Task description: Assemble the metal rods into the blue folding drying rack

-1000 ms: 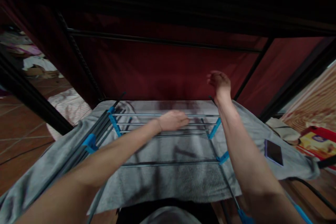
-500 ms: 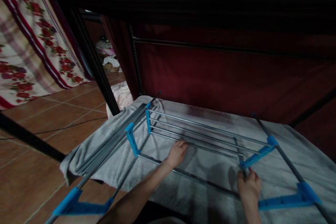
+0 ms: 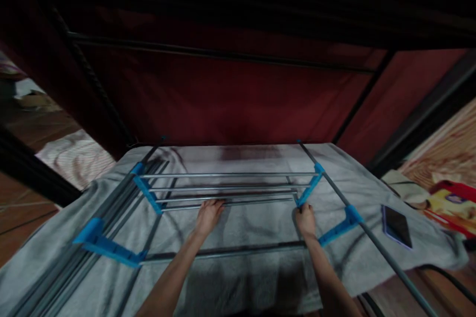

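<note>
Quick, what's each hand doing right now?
Left hand: fingers curled at the lower metal rods; grip unclear.
Right hand: curled by a blue bracket; grip unclear.

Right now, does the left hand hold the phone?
No, the left hand is at the metal rods, while the phone lies on the grey blanket.

Both arms run forward from the bottom edge, bare as far as visible. Left forearm (image 3: 169, 277) angles inward, left wrist (image 3: 199, 234) close to straight, left grip (image 3: 208, 217) back-up, left fingers (image 3: 214, 203) bent and bunched together; closure unclear from here. Right forearm (image 3: 329, 277) also slants inward, right grip (image 3: 306, 220) back-up and curled closed, fingertips hidden. Grips well apart, reaching about equally far forward.
</note>
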Demonstrator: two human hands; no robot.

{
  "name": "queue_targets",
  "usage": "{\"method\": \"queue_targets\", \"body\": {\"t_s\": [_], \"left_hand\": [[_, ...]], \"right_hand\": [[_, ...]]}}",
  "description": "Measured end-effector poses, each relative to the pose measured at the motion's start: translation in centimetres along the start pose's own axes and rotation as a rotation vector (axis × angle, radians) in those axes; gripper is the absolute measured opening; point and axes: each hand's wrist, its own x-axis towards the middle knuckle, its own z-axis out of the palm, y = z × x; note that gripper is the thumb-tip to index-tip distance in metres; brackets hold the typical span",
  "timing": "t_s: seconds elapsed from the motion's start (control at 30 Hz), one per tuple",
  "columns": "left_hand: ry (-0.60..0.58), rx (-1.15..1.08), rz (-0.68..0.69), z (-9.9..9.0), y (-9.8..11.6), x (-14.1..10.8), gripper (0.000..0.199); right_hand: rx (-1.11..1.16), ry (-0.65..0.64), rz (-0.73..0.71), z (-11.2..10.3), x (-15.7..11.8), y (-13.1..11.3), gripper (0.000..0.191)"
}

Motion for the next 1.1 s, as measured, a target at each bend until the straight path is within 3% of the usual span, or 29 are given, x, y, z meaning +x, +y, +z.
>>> {"method": "queue_targets", "body": {"t_s": [0.13, 0.37, 1.1], "left_hand": [[0.003, -0.067, 0.037, 0.5, -0.5, 0.7, 0.029], [0.069, -0.073, 0.047, 0.8, -1.2, -0.2, 0.028], [0.029, -0.092, 0.045, 0.1, -1.4, -0.4, 0.031]], "right_hand": [[-0.020, 0.013, 0.021, 0.3, 0.4, -0.4, 0.018], [-0.023, 0.048, 0.038, 1.3, 0.1, -1.4, 0.021], [0.058, 0.094, 0.025, 2.2, -0.3, -1.4, 0.020]]}}
